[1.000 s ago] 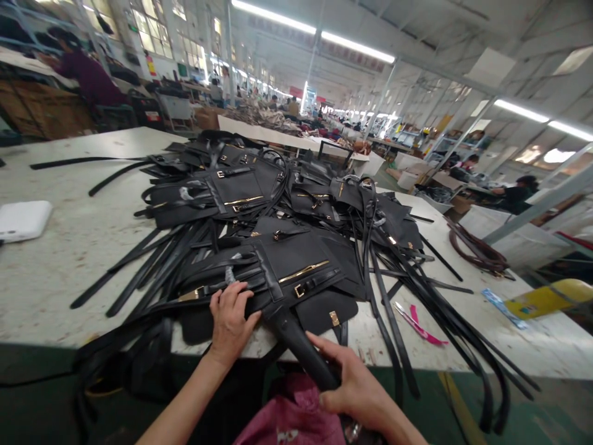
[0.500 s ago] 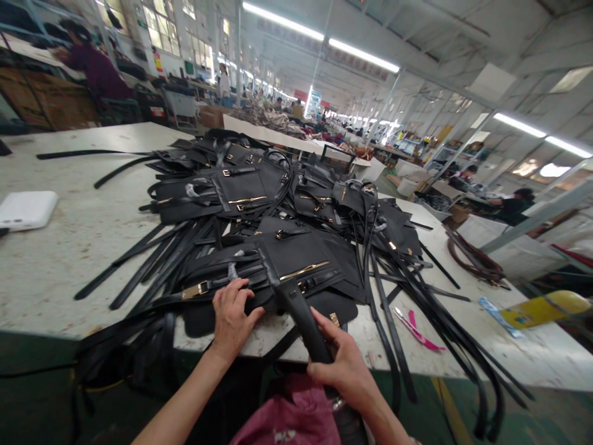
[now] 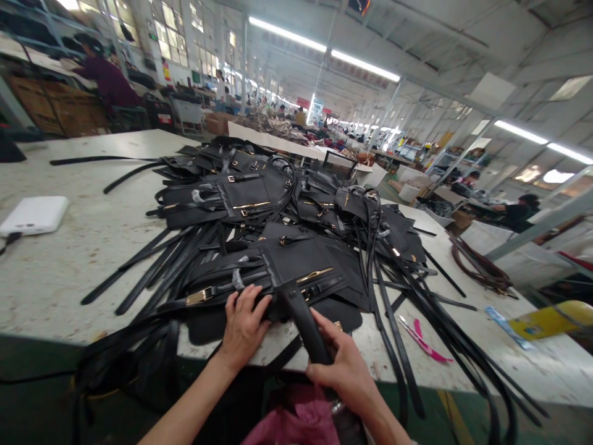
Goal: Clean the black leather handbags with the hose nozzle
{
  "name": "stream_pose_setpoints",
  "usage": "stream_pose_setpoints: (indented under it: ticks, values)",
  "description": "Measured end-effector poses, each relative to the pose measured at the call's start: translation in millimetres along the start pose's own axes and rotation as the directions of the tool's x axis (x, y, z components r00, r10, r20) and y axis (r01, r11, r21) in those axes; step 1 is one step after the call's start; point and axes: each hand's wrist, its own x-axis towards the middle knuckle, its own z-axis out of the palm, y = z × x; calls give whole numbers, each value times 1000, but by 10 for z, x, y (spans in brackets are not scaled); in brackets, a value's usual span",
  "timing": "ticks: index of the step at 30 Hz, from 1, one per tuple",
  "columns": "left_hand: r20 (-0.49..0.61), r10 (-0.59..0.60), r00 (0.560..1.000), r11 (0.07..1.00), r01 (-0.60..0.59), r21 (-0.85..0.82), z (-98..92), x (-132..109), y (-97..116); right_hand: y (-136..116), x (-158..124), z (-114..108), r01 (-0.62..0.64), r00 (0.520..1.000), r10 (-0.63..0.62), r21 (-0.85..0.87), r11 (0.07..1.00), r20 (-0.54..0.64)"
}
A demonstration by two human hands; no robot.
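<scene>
A black leather bag piece (image 3: 306, 256) with a gold zipper lies at the near edge of the white table (image 3: 120, 216). My left hand (image 3: 245, 324) rests on its lower edge, fingers apart, just below a plastic-wrapped buckle. My right hand (image 3: 340, 361) is wrapped round a wide black strap (image 3: 303, 321) that runs from the bag piece toward my body. Left of my left hand is a gold metal plate (image 3: 199, 296) on a band. Behind lies a heap of similar black pieces (image 3: 245, 191) with straps and buckles.
A white box-shaped device (image 3: 34, 214) with a cable lies at the left. Pink-handled snips (image 3: 424, 340), a yellow bottle (image 3: 551, 319) and coiled brown straps (image 3: 482, 266) are at the right. Long black straps (image 3: 445, 327) hang over the near edge. Other people sit farther off.
My left hand has shifted slightly to the right along the lower edge of the bag piece. The view has tilted a little. My right hand keeps its grip on the strap.
</scene>
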Motion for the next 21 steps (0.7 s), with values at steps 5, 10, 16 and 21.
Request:
stream_pose_setpoints:
  ticks: [5, 10, 16, 21]
  values:
    - [57, 143, 988, 985, -137, -100, -14, 75, 75, -131, 22, -181, 7, 998, -10, -49, 999, -70]
    - [43, 207, 977, 968, -198, -152, 17, -74, 133, -314, 88, -198, -31, 996, 47, -190, 981, 76]
    - [74, 143, 987, 974, -127, -187, 83, -193, 182, -249, 470, -60, -63, 974, 105, -206, 976, 199]
    - [72, 109, 991, 971, -91, -221, 93, -169, 169, -248, 864, 57, -31, 982, 51, -112, 993, 184]
